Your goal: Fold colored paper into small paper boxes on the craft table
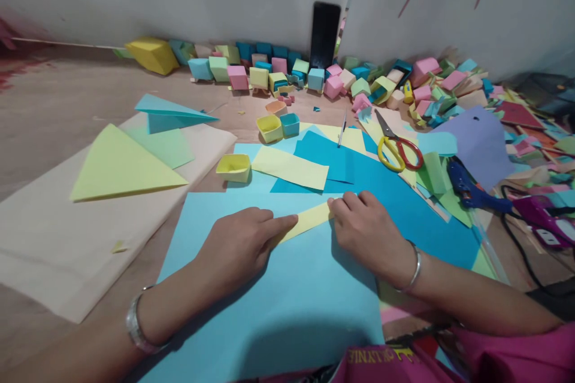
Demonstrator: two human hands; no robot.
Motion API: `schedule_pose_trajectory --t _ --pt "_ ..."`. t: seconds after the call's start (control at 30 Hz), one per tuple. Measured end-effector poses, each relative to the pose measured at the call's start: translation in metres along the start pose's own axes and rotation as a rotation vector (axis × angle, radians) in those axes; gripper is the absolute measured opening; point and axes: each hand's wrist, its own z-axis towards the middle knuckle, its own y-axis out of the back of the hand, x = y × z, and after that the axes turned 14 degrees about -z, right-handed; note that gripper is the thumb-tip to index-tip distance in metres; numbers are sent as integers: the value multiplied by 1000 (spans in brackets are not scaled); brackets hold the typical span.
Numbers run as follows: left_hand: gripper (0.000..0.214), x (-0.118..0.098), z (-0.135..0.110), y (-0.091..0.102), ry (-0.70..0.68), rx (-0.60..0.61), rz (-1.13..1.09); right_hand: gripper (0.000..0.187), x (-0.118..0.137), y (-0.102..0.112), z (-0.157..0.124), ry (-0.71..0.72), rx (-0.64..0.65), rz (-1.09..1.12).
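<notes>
A narrow pale yellow paper strip (308, 220) lies slantwise on a light blue sheet (287, 299), and both hands are on it. My left hand (245, 239) holds the strip's left end down, index finger stretched along it and the other fingers curled under. At the right end, my right hand (362, 224) is closed with thumb and fingertips pinching the paper. Just beyond them lies a wider pale yellow paper piece (291, 167). Beside it stands a small yellow paper box (234, 167), open at the top.
Scissors (398, 149) and a blue glue gun (471, 188) lie at the right. A pen (342, 130) rests on dark blue paper (404, 209). Many small paper boxes (237, 76) line the wall, where a phone (325, 36) leans. Folded yellow paper (126, 167) is at left.
</notes>
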Motion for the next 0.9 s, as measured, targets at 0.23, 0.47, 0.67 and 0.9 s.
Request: schedule_pose_trajectory --t 0.23,0.47,0.67,0.9 --pt "31 -9 -7 4 -33 -68 187 21 -2 -4 0 -26 -6 -17" --pt "25 -14 -12 7 -95 -299 252 21 -10 -7 1 15 -35 7" --pt "33 -12 -5 5 -112 -179 61 16 -19 -12 5 -41 -31 119" --pt "26 3 0 -2 -121 -223 5 20 -15 -16 9 3 -100 315"
